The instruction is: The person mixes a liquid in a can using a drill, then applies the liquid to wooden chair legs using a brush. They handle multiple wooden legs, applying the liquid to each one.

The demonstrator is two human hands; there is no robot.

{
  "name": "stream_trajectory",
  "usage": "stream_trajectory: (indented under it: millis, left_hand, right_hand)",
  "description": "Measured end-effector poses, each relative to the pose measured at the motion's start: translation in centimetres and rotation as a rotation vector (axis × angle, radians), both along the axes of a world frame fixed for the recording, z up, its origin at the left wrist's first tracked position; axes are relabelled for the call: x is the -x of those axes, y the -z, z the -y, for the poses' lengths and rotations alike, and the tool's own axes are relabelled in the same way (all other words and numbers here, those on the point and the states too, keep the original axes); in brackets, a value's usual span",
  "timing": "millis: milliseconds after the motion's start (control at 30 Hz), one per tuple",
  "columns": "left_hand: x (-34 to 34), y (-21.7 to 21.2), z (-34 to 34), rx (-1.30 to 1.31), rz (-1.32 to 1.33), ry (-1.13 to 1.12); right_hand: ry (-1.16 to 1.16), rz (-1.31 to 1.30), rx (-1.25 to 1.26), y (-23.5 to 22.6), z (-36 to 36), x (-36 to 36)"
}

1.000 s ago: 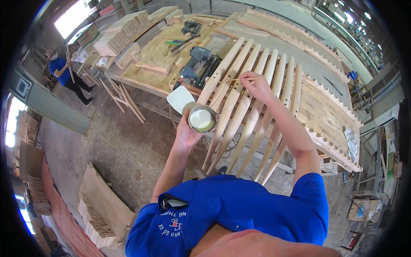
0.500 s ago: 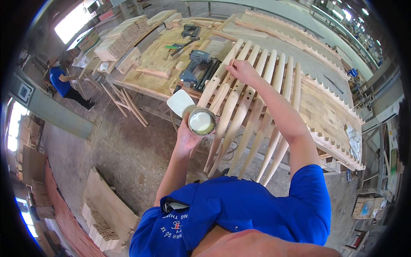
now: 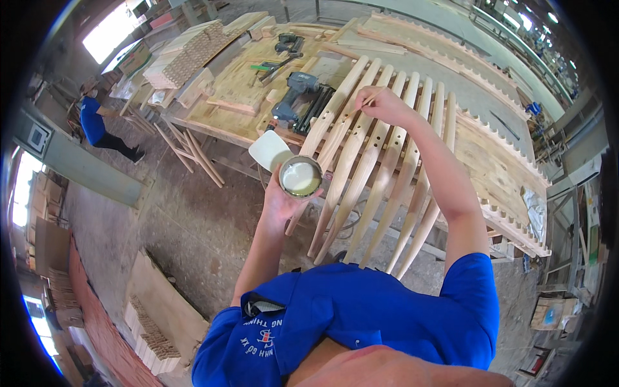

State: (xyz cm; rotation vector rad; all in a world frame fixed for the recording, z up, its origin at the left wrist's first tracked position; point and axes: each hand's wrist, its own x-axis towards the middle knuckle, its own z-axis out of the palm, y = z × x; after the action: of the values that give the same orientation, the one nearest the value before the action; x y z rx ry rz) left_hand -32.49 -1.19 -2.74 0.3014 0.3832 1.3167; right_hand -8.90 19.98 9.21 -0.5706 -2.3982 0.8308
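My left hand [image 3: 278,201] is wrapped round a small round can [image 3: 301,178] of white liquid, its open top facing up. A white flat piece with rounded corners [image 3: 269,149] sticks out beside the can; whether it is attached or held separately I cannot tell. A thin wooden stick [image 3: 355,111] is pinched in the fingers of my right hand [image 3: 391,108], above the row. Several tapered wooden legs [image 3: 348,161] lie side by side there, with dark drilled holes [image 3: 360,128] along their middles. The stick's tip points down toward a leg near the row's left side.
Left of the legs, a nail gun [image 3: 295,97] rests on the plywood table [image 3: 222,90]. Notched wooden rails [image 3: 509,216] lie to the right. Stacked wooden strips [image 3: 184,55] stand at the far left. A person in blue [image 3: 94,119] stands beyond a wooden frame [image 3: 187,155].
My right hand has moved slightly right, and the stick now shows more clearly. My left hand and the can have shifted slightly left. The person at the far left has turned and leaned.
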Motion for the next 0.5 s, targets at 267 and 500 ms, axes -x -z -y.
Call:
stream_trajectory:
  millis: [267,500]
  left_hand:
    - [-1.3,-2.7,-2.7,0.056,-0.176,-0.195]
    - [-1.5,-3.1,-5.0,-0.011,-0.286,-0.42]
  right_hand:
    - [0.508,-0.643,0.564,4.9,1.3,-2.7]
    - [0.278,-0.722,0.514,1.8,7.5,-0.3]
